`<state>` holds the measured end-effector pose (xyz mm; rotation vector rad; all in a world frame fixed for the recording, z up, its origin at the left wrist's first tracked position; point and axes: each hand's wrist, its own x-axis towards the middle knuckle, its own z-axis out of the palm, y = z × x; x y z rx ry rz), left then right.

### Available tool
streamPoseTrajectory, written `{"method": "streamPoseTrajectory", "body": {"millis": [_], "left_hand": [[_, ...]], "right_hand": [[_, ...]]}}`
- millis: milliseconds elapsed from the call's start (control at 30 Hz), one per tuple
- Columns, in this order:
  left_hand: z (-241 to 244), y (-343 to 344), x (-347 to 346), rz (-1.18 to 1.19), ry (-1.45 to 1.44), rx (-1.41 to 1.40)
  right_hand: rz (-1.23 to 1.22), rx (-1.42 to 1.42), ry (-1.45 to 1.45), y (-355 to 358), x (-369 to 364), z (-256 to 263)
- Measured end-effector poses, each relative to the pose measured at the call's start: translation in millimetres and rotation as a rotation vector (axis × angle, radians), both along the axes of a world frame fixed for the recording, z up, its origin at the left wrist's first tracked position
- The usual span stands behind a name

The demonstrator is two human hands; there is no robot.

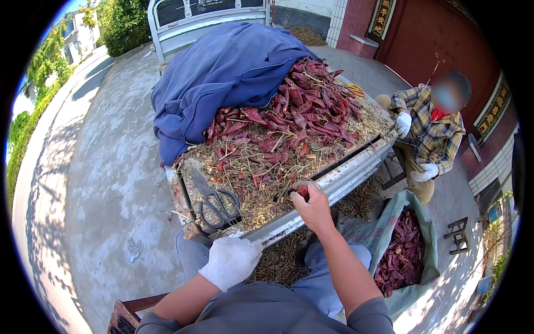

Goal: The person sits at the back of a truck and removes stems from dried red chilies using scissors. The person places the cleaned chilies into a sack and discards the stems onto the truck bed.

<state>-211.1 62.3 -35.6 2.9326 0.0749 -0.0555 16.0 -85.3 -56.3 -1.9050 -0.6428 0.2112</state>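
Dried red chili peppers [304,100] lie heaped on a truck bed, partly under a blue cloth [225,75]. My right hand [311,204], bare, is closed around a dark red chili piece [303,192] just above the near edge of the bed. My left hand [233,261], in a white knitted glove, rests at the metal edge; its fingers are not clearly seen, nor whether it holds anything. Black-handled scissors [215,200] lie on the bed's near left corner, beyond my left hand. Cut stems and seeds [258,167] are strewn between the heap and my hands.
The metal side rail [346,179] of the bed runs in front of me. An open green woven sack [429,250] of chilies stands at right, near a small stool [458,236]. A co-worker [429,125] in white gloves sits beyond the bed's right side, near yellow-handled scissors [356,89].
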Motion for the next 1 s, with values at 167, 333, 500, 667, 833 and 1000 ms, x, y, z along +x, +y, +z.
{"method": "streamPoseTrajectory", "body": {"millis": [167,333,500,667,833,1000], "left_hand": [[-2,7,-5,-0.018,-0.046,-0.095],[2,17,-12,-0.014,-0.107,-0.176],[-3,25,-8,0.047,-0.348,-0.354],[22,22,23,0.056,-0.525,-0.583],[57,18,34,-0.305,-0.401,-0.377],[41,12,26,-0.241,-0.297,-0.442]], "right_hand": [[-0.025,-0.207,-0.466,24,38,2],[-0.009,0.034,-0.188,18,58,-3],[0.082,0.441,0.676,-8,19,24],[0.319,0.51,0.986,-29,-35,20],[0.367,0.495,1.158,-35,-71,12],[0.289,0.529,1.2,-36,-98,1]]}}
